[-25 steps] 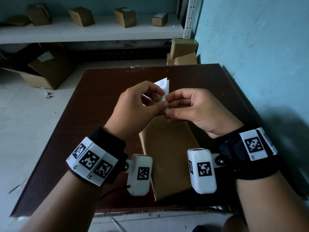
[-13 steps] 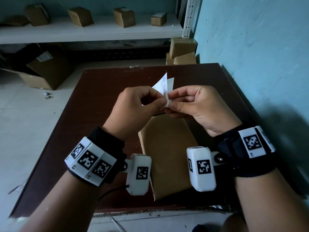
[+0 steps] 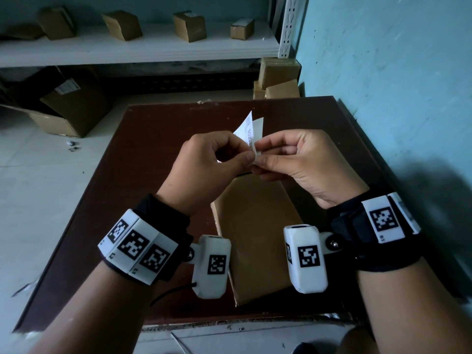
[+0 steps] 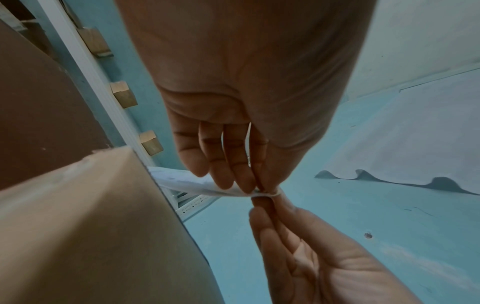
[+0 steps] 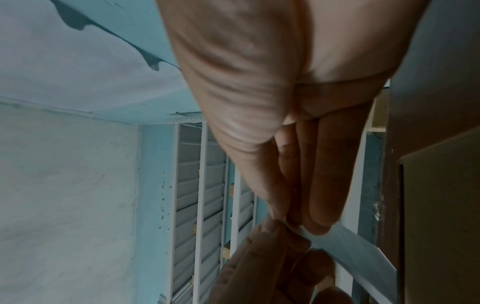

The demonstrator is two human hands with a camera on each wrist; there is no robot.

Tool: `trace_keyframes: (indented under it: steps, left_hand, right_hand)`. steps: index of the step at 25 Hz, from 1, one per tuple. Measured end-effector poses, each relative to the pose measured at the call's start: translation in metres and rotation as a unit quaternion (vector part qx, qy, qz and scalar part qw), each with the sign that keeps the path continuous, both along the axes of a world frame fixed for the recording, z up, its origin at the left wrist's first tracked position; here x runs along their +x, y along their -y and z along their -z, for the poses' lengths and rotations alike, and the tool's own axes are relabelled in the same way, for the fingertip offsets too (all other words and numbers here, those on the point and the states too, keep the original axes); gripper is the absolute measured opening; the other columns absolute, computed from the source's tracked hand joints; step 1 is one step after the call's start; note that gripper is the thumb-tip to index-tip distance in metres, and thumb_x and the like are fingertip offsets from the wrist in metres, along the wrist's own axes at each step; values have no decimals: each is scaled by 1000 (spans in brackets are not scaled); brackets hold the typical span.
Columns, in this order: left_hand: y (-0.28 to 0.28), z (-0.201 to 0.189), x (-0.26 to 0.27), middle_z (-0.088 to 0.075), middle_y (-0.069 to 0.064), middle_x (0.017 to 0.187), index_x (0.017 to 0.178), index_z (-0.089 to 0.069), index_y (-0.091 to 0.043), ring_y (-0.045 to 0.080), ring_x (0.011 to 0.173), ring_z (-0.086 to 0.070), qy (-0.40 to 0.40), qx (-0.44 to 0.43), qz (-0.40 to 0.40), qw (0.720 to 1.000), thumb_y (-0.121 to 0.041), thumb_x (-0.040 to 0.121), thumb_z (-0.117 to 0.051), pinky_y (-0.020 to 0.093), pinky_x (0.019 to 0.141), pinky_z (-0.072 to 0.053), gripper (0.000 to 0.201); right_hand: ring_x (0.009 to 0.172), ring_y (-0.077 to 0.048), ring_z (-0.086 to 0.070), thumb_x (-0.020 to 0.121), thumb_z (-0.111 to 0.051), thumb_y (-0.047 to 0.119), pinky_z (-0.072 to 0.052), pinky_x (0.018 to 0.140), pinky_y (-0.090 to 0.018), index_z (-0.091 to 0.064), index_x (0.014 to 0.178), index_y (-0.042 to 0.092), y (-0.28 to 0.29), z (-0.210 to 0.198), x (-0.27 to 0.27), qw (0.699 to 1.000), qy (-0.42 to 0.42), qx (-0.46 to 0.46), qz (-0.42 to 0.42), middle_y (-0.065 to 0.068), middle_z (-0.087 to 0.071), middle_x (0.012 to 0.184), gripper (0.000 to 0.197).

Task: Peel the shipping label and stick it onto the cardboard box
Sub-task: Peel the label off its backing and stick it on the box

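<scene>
Brown cardboard box (image 3: 252, 226) lies flat on the dark wooden table (image 3: 143, 159), near its front edge, below and between the two wrists. Above the box's far end, both hands meet in the air. The left hand (image 3: 207, 164) pinches the printed shipping label (image 3: 246, 130) between thumb and curled forefinger, and the sheet's upper corner stands up and leans left. The right hand (image 3: 293, 162) pinches the plain white backing sheet (image 3: 259, 126), which rises just behind and to the right of the label; the two sheets spread apart at the top and come together at the fingertips. In the left wrist view the left fingers (image 4: 233, 164) lie close together, with the paper (image 4: 187, 183) bowed out from their tips toward the box. In the right wrist view the right fingers (image 5: 324, 185) press together on a pale strip of paper (image 5: 363, 255). Small cartons (image 3: 189, 26) sit on a white shelf (image 3: 127, 51) behind the table, and an open carton (image 3: 69, 108) lies on the floor at left.
</scene>
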State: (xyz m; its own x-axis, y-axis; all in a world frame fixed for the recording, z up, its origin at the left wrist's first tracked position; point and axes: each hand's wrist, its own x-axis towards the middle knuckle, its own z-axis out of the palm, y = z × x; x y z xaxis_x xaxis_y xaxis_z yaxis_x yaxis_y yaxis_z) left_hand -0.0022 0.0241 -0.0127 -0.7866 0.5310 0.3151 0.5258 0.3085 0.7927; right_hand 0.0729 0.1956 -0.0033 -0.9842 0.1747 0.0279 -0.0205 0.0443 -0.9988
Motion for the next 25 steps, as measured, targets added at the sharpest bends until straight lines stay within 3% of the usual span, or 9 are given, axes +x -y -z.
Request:
trace_keyframes:
  steps: [10,18,25]
  left_hand:
    - [0,-3,3,-72,-12,76,86,-76,-17,-5,68,-65,-11,-22,12,1000,-24,86,-74,7,63,-43,7]
    - [-2,-4,5,-71,-8,76,85,-74,-13,-4,65,-62,14,-40,34,999,-20,90,-69,9,61,-44,10]
    - [-1,-4,3,-75,1,80,87,-76,-10,11,75,-70,84,-19,32,996,-14,90,-69,22,71,-54,9]
  right_hand:
    - [73,-19,-77,82,-74,-2,-61,64,-25,-70,96,7,-1,2,-1,1000,-2,20,14,-15,-77,84,17]
    - [77,-19,-77,82,-75,-1,-60,66,-26,-71,94,13,-3,4,-2,999,-1,34,1,-9,-78,83,19]
    - [78,-19,-77,82,-74,-2,-60,69,-30,-71,92,15,-4,6,-3,999,-6,45,-9,-6,-78,82,20]
